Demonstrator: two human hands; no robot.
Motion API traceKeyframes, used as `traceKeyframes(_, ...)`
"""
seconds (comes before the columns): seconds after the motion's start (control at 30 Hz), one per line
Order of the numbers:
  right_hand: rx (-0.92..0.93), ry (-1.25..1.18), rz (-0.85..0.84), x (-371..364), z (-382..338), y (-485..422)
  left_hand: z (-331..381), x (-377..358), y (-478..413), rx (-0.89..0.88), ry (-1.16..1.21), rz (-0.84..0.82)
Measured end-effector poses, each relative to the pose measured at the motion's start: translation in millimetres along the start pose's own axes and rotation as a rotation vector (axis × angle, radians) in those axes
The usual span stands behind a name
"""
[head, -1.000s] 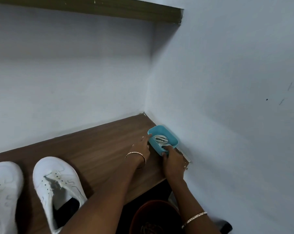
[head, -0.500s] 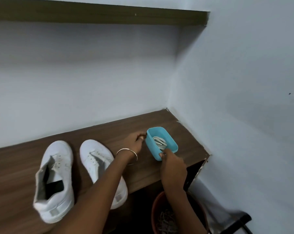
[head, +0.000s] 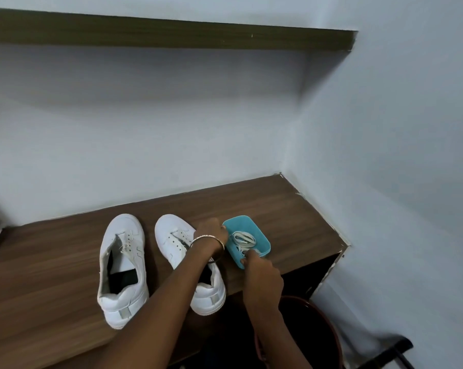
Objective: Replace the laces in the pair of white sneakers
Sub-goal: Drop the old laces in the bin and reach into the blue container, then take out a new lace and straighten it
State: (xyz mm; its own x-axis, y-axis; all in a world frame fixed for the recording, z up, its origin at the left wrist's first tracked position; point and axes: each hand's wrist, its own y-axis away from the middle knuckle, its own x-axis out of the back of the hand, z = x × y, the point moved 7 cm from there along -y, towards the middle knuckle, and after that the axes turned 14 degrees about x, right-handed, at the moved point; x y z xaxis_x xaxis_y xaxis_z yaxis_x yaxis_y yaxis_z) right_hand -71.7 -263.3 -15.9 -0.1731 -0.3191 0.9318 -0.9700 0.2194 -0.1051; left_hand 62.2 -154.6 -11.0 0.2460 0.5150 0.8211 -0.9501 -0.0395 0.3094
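Teal plastic, the little tray [head: 265,242] sits on the brown wood-grain desk [head: 299,222], toward its right end, and both my hands are on it. My left grip [head: 211,231] is at the tray's left rim near the far corner, fingers curled against the edge. The back of the hand hides just how they wrap it. My right grip [head: 262,278] has the near corner, with one fingertip [head: 242,261] pressed on the outer wall and the others bent over the rim, so the tray is held between the two.

Inside the tray lie the white laces [head: 243,239], flat and bundled into loose loops, resting on its floor.

The white sneakers stand side by side to the left of the tray, toes to the wall and heels toward me. The left sneaker [head: 122,267] stands apart from my arms, its tongue pulled up, the dark inside open and the rows of eyelets showing. The right sneaker [head: 172,231] is just beside the tray. My left forearm crosses over its middle, so only its toe and heel are visible. A thin metal bangle [head: 209,237] circles my left wrist, above that shoe.

Over the desk a dark wooden shelf [head: 172,33] runs along the pale wall [head: 145,129]. Below the desk's front edge, under my right arm, is the rim of a reddish-brown round bin [head: 329,323].
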Motion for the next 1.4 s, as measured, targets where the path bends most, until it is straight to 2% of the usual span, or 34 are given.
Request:
traceKeyframes(0.13,-0.008,-0.046,0.016,9.0,-0.1,2.3,-5.4,18.0,12.6,0.035,0.102,0.08)
traceKeyframes(0.33,0.07,-0.054,0.171,36.3,14.2,-33.0,-40.0,45.7,35.4,-0.057,0.614,0.143)
traceKeyframes(0.5,0.198,-0.021,-0.006,18.9,7.6,-85.3,-90.6,57.5,65.4,-0.052,0.797,0.298)
traceKeyframes(0.67,0.324,0.146,-0.224,-8.0,-12.6,-106.0,-122.3,49.9,66.1,-0.015,0.809,0.381)
traceKeyframes(0.77,0.336,0.225,-0.292,-22.9,-16.8,-109.5,-126.2,47.5,66.6,-0.025,0.816,0.397)
traceKeyframes(0.83,0.332,0.248,-0.303,-28.9,-18.8,-111.0,-130.8,44.3,63.0,-0.015,0.834,0.393)
traceKeyframes(1.0,0.332,0.226,-0.2,-27.5,-21.1,-113.6,-137.1,38.2,59.7,0.006,0.863,0.372)
traceKeyframes(1.17,0.23,-0.014,0.009,7.4,-14.2,-119.5,-138.1,45.8,63.9,0.026,0.863,0.39)
traceKeyframes(1.27,0.188,-0.322,0.181,49.3,-19.3,-111.4,-134.3,52.6,68.7,0.008,0.855,0.402)
traceKeyframes(1.4,0.097,-0.81,0.197,86.7,-41.6,-90.0,-117.9,66.1,81.4,-0.07,0.892,0.36)
